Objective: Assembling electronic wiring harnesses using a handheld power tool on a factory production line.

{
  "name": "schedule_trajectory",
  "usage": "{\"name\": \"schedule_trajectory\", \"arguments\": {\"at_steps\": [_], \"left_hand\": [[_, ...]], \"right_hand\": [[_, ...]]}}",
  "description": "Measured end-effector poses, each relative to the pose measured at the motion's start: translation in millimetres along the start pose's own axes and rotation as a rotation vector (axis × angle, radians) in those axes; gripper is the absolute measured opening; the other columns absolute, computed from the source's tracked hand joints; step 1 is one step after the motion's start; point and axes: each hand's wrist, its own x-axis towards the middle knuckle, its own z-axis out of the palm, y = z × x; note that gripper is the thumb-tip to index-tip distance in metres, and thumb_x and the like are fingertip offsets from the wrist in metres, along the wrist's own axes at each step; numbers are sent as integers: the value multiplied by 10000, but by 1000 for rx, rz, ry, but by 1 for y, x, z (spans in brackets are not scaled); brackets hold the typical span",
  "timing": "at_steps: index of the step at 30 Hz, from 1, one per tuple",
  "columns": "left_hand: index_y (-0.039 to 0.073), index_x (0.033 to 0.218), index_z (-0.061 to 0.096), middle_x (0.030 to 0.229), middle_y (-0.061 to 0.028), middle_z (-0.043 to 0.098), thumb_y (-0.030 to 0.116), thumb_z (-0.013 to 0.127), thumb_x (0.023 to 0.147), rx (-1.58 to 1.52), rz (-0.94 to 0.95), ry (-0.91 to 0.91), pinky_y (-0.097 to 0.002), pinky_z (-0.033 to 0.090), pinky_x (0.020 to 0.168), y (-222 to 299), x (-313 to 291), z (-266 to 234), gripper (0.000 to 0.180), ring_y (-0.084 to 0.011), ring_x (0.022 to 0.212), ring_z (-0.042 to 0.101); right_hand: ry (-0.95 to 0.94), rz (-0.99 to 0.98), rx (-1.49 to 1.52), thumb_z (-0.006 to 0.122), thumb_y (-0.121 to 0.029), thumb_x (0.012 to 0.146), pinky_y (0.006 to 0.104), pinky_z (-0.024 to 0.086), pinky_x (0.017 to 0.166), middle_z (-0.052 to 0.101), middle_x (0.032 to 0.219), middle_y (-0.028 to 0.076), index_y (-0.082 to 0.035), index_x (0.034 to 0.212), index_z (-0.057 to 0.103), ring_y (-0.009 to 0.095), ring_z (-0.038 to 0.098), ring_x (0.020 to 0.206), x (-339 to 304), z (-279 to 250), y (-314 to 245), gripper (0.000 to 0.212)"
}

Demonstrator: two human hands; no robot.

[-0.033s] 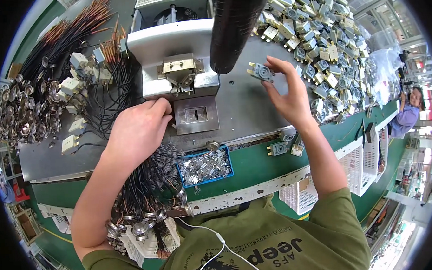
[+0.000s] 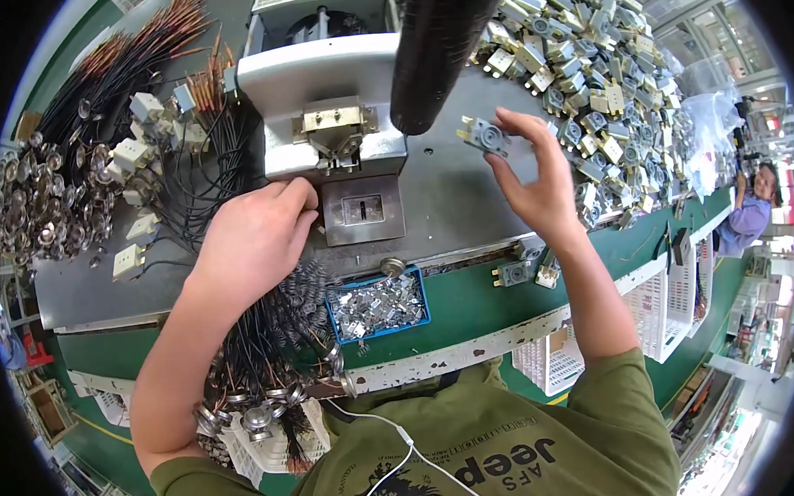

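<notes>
My right hand [image 2: 543, 178] holds a small grey and cream housing [image 2: 486, 138] with metal prongs between thumb and fingertips, above the grey worktop. My left hand [image 2: 256, 235] is closed, its fingertips pressed together at the left side of the bench press [image 2: 335, 149]; whatever they pinch is hidden. Just right of these fingers is the press's square metal base plate [image 2: 364, 212], with a dark slot in its middle. Black wires [image 2: 250, 334] hang over the bench edge below my left hand. A blue tray [image 2: 379, 309] of small metal clips stands in front of the press.
A large pile of similar housings [image 2: 598, 88] covers the back right. Metal round caps [image 2: 45, 206] and copper-ended wires [image 2: 127, 56] lie on the left. A dark post [image 2: 442, 51] rises beside the press. White baskets [image 2: 652, 312] stand below. Another person [image 2: 750, 206] is far right.
The view has shifted very slightly. My right hand and the housing sit marginally lower and further right; my left hand stays beside the press.
</notes>
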Motion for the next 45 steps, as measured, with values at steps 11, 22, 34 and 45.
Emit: {"name": "schedule_trajectory", "arguments": {"at_steps": [11,22,34,45], "left_hand": [[4,1126,677,1006,-95,681,22,662,925,-412,-16,222,-297,517,742,-14,-25,-46,202,-185,860,654],[26,1135,714,967,-59,651,-26,685,899,-383,-2,365,-261,488,749,-21,-39,-50,243,-136,846,609],[16,1042,707,964,-83,653,-40,704,866,-349,99,297,-298,521,727,-15,-37,-42,185,-192,831,645],[47,980,662,886,-96,655,93,689,849,-228,371,164,-407,543,754,14,16,-4,141,-297,852,668]], "right_hand": [[-514,-19,89,760,-83,820,421,552,841,638,1250,159,-58,1245,625,373,668,943,5,23,-90,447],[-397,-177,-21,754,-165,879,377,559,630,733,1056,85,-89,1114,664,292,712,752,13,65,-82,263],[-416,-253,-82,791,-222,823,407,495,812,638,1053,79,-78,1067,705,295,604,921,-16,44,-113,295],[-648,12,395,758,-128,884,372,550,681,705,946,116,-69,1136,711,288,683,765,-24,39,-100,263]]}}
